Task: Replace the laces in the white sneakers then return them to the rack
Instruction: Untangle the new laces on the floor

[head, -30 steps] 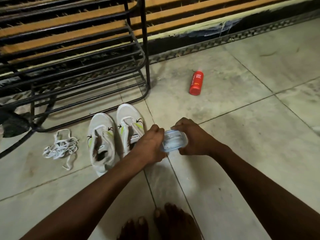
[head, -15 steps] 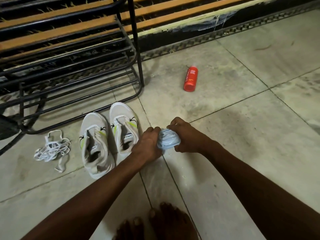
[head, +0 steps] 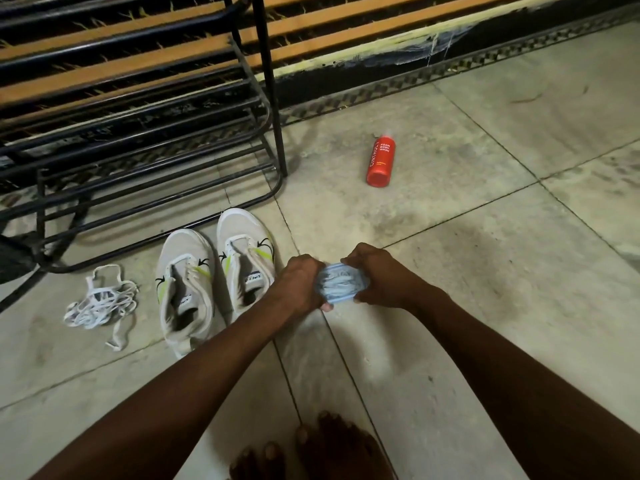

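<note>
**Plastic lace packet [head: 341, 282] bunches between both hands**

White loose laces [head: 100, 303] lie tangled left of the white sneakers [head: 187, 271], with the rack [head: 138, 133] behind them. Just right of the sneakers, the left hand [head: 299, 284] and right hand [head: 377, 277] grip the packet's opposite ends, fingers curled over it and thumbs below. It was flatter a second ago and now sits crumpled between the fingers. A red bottle [head: 380, 161] lies farther right, behind.
</note>
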Tool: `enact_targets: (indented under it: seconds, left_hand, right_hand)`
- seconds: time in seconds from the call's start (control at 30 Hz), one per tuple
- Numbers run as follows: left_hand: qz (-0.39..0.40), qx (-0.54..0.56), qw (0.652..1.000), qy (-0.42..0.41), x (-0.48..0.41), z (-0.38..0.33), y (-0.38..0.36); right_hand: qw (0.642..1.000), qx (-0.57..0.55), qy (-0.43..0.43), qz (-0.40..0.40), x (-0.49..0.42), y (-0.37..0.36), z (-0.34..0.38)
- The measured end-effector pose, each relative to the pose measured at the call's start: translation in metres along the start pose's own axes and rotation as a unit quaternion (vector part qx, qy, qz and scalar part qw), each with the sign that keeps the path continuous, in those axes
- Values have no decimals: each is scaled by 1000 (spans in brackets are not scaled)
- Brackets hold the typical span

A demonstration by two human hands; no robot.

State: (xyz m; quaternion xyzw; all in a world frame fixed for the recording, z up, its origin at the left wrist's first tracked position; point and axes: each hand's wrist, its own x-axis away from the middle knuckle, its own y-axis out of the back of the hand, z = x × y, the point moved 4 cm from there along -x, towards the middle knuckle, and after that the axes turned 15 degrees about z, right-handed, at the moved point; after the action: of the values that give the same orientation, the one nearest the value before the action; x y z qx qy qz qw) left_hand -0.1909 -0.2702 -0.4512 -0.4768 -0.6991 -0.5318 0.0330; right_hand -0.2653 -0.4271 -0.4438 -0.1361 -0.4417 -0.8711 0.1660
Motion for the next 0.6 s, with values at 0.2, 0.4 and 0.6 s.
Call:
enact_targets:
  seconds: [0.2, 0.4, 0.6]
  left_hand:
    - [6, -8, 1000, 12, -3, 2, -3]
    - [1, -12, 1000, 11, -6, 1, -1]
    - [16, -13, 1000, 5, -8, 0, -9]
  right_hand:
    - [1000, -6, -18, -10, -1, 1, 1]
    - [1000, 20, -20, 13, -8, 1, 0]
    - [999, -24, -41, 8, -9, -6, -11]
